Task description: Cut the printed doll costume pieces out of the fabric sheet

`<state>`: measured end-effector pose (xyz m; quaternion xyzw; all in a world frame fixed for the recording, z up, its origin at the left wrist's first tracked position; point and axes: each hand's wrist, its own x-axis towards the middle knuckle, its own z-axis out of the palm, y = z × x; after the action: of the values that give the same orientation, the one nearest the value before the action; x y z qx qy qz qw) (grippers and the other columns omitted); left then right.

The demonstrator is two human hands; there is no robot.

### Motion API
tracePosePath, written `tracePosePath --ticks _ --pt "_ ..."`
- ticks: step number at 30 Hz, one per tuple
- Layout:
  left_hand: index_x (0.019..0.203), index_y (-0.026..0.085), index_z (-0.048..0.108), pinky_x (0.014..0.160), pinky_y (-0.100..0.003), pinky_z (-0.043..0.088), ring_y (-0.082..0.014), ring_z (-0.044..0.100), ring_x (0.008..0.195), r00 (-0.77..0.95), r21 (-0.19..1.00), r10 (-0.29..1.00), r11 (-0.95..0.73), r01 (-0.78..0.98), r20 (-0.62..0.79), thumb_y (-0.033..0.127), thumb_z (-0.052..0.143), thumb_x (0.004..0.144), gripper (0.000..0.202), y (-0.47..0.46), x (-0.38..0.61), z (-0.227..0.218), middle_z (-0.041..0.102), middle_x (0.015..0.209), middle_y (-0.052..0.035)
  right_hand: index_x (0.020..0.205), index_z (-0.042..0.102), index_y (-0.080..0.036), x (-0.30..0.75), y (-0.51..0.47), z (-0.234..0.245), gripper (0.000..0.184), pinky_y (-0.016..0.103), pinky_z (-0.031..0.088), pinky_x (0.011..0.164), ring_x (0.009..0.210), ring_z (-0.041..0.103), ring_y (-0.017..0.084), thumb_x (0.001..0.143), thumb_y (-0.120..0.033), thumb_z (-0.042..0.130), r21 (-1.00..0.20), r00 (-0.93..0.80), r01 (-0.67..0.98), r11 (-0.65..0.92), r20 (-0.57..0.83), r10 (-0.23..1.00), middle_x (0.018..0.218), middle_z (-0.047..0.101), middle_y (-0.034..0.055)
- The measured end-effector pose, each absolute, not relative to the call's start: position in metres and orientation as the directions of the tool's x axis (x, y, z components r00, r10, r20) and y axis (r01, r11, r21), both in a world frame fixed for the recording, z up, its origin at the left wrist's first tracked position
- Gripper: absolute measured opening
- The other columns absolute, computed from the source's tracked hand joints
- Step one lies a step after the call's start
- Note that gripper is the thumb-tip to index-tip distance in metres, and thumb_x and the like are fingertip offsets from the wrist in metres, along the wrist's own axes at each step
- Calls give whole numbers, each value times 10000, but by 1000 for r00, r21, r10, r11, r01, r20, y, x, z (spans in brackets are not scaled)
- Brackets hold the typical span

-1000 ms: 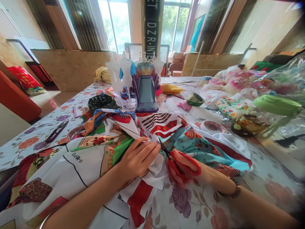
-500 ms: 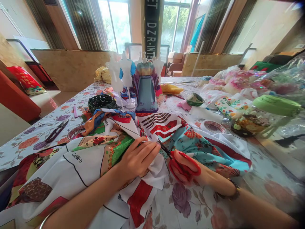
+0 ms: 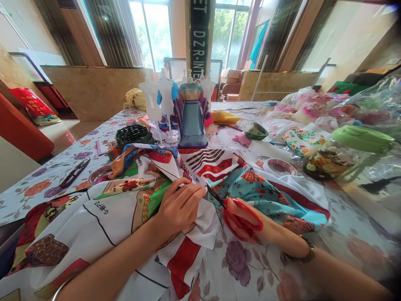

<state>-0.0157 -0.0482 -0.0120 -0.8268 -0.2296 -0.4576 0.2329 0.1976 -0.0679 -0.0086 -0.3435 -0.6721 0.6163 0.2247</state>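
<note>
Printed white fabric (image 3: pixel 122 213) with red, green and turquoise patterns and black outlines lies bunched across the near part of the table. My left hand (image 3: pixel 181 205) is closed on it, pinching an edge between thumb and fingers. In my right hand (image 3: pixel 242 219) are scissors (image 3: pixel 246 214) with red handles, my fingers through the loops. Their dark blades point up and left to the fabric edge, just right of my left fingertips. Whether the blade tips are apart, I cannot make out.
Behind the fabric stand white mannequins (image 3: pixel 153 98) and a dressed one (image 3: pixel 190 121). A dark basket (image 3: pixel 134 134), thread snips (image 3: pixel 75 172), a tape roll (image 3: pixel 280 166), a green bowl (image 3: pixel 256 131) and a green-lidded container (image 3: pixel 360 138) surround it on the flowered tablecloth (image 3: pixel 238 261).
My left hand has shifted slightly left and up, its fingers curling more tightly at the fabric edge. The scissors have barely moved, with my right fingers slightly readjusted.
</note>
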Motion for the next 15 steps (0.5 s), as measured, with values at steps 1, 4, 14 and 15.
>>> tracePosePath --ticks 1,4,14,15 --pt "986 138 584 819 -335 506 -139 648 763 459 -162 176 -780 605 871 -50 482 797 286 -48 -15 -13 708 846 -56 371 369 -206 198 -67 -9 744 276 300 448 358 358 92 866 -747 245 -985 -665 172 6 -111 738 351 382 8" --pt "960 165 579 811 -329 510 -130 637 733 430 -133 202 -764 632 880 -26 509 807 255 -48 -13 -12 701 818 -32 375 373 -211 197 -66 -10 743 277 319 470 382 381 98 864 -752 233 -990 -659 142 -18 -108 744 362 399 10" --pt "975 162 579 752 -310 500 -123 589 594 442 -173 273 -652 738 855 136 603 860 120 -44 -10 -10 654 670 12 387 342 -210 196 -71 2 691 264 286 458 374 359 72 893 -680 320 -972 -616 222 -71 -196 763 377 398 -11" --pt "963 163 581 761 -313 496 -118 586 589 455 -184 268 -658 730 849 128 603 861 110 -45 -11 -10 651 664 18 390 350 -211 196 -71 0 689 264 288 452 377 369 76 896 -678 314 -974 -626 219 -61 -188 757 381 408 -6"
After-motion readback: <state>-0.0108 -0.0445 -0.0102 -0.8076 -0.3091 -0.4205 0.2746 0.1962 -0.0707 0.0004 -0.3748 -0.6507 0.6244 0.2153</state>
